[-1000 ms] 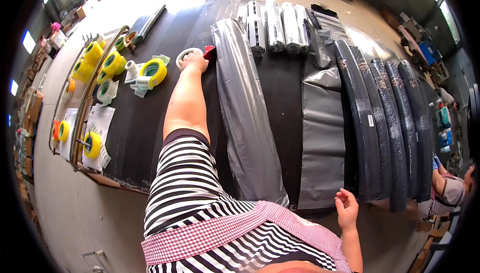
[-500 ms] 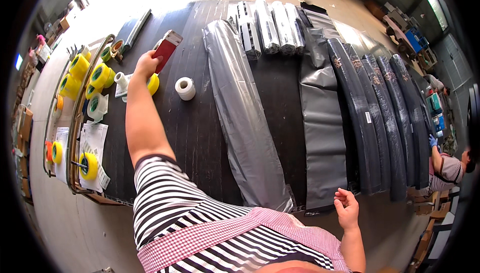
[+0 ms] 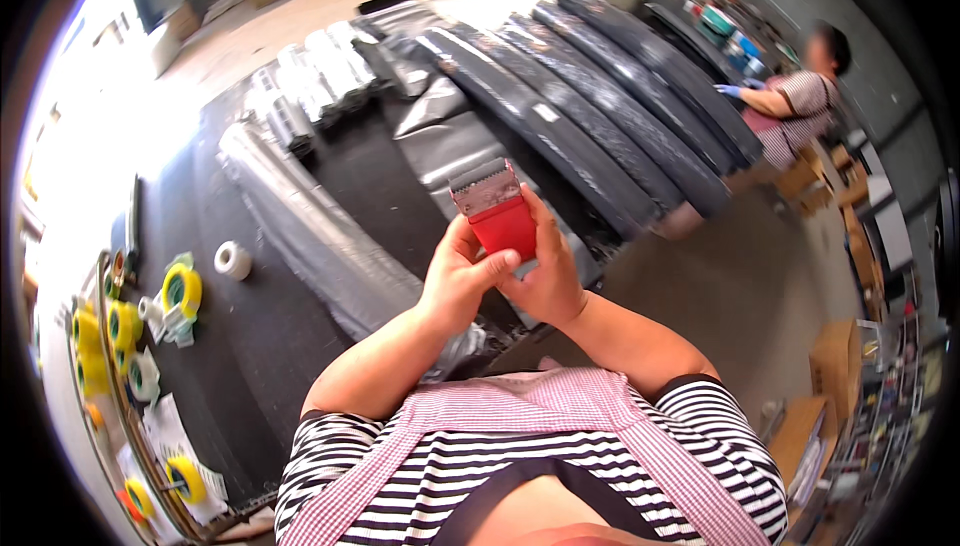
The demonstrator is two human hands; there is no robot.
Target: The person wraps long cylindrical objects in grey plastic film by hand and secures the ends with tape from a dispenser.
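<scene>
Both hands are in front of my chest, holding a red tape dispenser with a toothed grey metal edge at its top. My left hand is closed on its left side, the thumb lying across the lower front. On the other side my right hand grips it with bent fingers. Under and beyond the hands is a grey plastic-wrapped long bundle, lying slantwise on the dark table. Right of it is a flat grey plastic sleeve, partly hidden by the dispenser.
Several dark wrapped rolls lie at the right, silver-wrapped bundles at the back. A white roll and yellow tape rolls are at the left, by a metal rail. A co-worker with blue gloves stands far right.
My left hand has brought the red dispenser from the table's far left to my chest. My right hand has come up and now grips it too. The view has turned rightward.
</scene>
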